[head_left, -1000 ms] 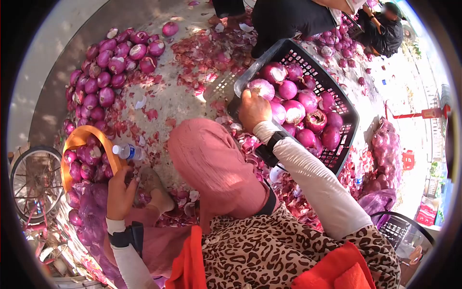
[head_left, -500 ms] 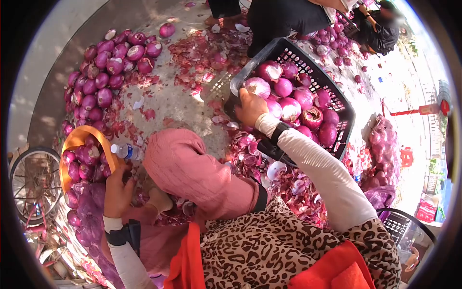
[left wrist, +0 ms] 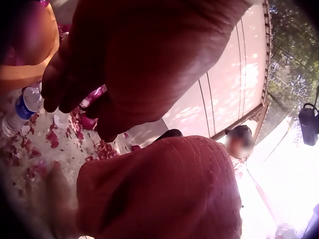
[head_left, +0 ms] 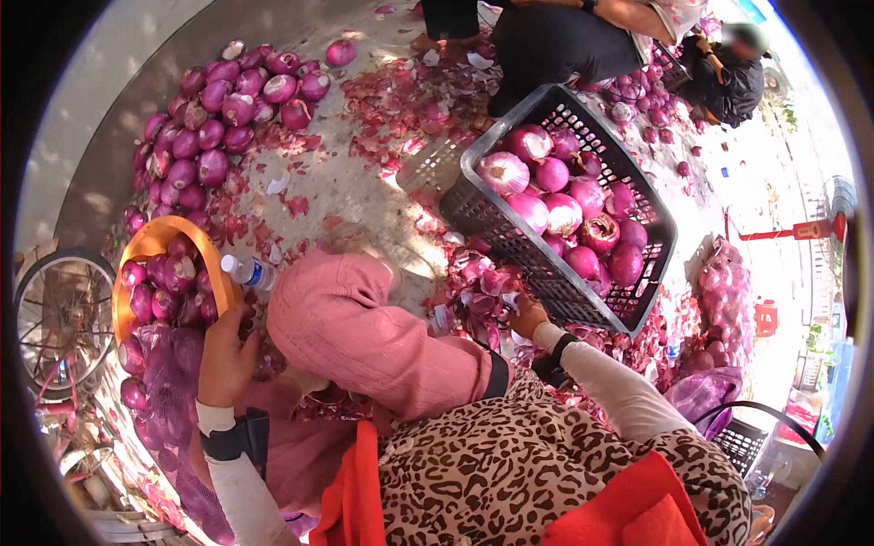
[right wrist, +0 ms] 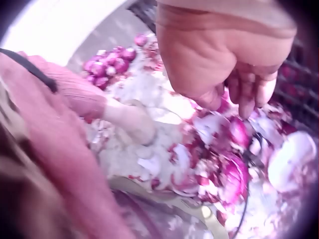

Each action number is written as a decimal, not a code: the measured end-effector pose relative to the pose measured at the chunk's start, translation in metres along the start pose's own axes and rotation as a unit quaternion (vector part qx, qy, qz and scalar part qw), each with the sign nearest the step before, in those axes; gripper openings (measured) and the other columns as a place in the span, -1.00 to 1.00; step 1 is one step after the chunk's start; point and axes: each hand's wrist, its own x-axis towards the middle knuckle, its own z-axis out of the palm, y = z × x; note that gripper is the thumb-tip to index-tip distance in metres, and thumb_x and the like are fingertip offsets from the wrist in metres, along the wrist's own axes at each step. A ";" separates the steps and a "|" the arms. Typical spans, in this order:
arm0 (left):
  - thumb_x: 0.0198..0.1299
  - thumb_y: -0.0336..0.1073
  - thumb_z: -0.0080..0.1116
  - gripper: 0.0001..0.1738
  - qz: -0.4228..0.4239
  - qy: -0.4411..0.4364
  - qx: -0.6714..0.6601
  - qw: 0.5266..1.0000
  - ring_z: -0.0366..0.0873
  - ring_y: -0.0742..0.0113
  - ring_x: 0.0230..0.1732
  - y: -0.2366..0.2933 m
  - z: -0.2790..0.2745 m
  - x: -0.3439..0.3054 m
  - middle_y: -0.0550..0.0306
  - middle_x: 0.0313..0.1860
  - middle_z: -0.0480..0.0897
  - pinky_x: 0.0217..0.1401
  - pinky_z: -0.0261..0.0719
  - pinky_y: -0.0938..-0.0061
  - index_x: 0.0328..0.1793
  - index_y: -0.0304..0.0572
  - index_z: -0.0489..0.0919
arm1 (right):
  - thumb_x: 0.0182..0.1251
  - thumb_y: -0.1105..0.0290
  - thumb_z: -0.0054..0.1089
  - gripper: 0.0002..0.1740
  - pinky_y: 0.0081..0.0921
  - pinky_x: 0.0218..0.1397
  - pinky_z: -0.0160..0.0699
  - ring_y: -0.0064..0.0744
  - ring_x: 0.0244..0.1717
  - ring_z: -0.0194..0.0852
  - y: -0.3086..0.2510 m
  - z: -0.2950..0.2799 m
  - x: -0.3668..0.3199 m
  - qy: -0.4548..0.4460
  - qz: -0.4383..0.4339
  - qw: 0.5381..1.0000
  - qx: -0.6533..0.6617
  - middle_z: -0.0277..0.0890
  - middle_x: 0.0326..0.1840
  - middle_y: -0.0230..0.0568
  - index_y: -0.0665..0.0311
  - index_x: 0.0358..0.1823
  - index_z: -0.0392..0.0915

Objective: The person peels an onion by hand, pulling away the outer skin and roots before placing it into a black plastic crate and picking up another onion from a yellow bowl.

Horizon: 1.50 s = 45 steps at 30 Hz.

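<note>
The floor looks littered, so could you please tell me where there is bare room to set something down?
A mostly bare patch of floor lies between the onion pile and the black crate, beyond the pink-trousered knee; peelings crowd around the right hand.

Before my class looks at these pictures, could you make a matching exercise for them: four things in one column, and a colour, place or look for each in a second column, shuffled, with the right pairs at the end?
Things:
1. crate
2. tub
3. bottle
4. right hand

Descriptions:
A. at the loose onion skins
B. clear, blue-labelled
C. black, with perforated walls
D. orange, near the left hand

Right pairs: 1-C, 2-D, 3-B, 4-A
</note>
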 end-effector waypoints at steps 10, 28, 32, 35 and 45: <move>0.12 -0.48 0.15 -0.67 -0.048 -0.033 -0.016 0.998 0.65 0.07 -0.21 0.000 0.007 0.006 -0.18 -0.22 0.64 -0.15 0.55 0.36 0.04 -0.37 0.49 | 0.20 0.02 0.21 -0.54 -0.26 0.01 0.57 -0.23 0.01 0.60 0.068 0.122 0.046 -0.102 0.125 0.985 0.060 0.63 -0.05 -0.20 0.14 0.02 0.55; 0.05 -0.49 0.14 -0.67 -0.028 -0.022 -0.013 0.999 0.60 -0.20 -0.13 0.002 0.011 0.007 -0.30 -0.22 0.61 -0.09 0.53 0.21 -0.01 -0.39 0.49 | 0.03 0.19 0.21 -0.60 -0.10 -0.14 0.58 0.10 -0.22 0.63 0.092 -0.034 -0.081 -0.366 -0.031 0.926 -0.089 0.62 -0.30 0.16 0.29 -0.14 0.57; 0.04 -0.50 0.15 -0.65 -0.012 -0.018 0.005 1.000 0.58 -0.24 -0.07 -0.003 0.012 0.009 -0.31 -0.17 0.61 -0.03 0.53 0.18 0.01 -0.38 0.49 | 0.08 0.14 0.23 -0.59 -0.17 -0.15 0.56 0.00 -0.22 0.63 0.031 -0.093 -0.072 -0.259 -0.069 0.963 -0.027 0.62 -0.28 0.11 0.34 -0.19 0.58; 0.03 -0.51 0.17 -0.63 -0.032 -0.023 -0.008 0.999 0.57 -0.25 -0.03 0.001 0.010 0.008 -0.30 -0.13 0.61 0.01 0.52 0.16 0.02 -0.37 0.49 | 0.12 0.27 0.21 -0.67 -0.21 -0.15 0.56 -0.06 -0.20 0.62 -0.008 -0.153 -0.061 -0.175 -0.107 0.975 0.081 0.61 -0.28 0.07 0.38 -0.18 0.53; 0.03 -0.44 0.24 -0.64 -0.005 0.000 0.030 1.000 0.52 -0.30 -0.08 0.003 0.004 0.000 -0.29 -0.17 0.58 -0.06 0.48 0.10 -0.02 -0.36 0.47 | 0.08 0.50 0.18 -0.73 -0.46 -0.22 0.52 -0.44 -0.33 0.53 -0.019 -0.253 -0.020 0.021 -0.184 0.949 0.255 0.58 -0.35 -0.26 0.33 -0.13 0.51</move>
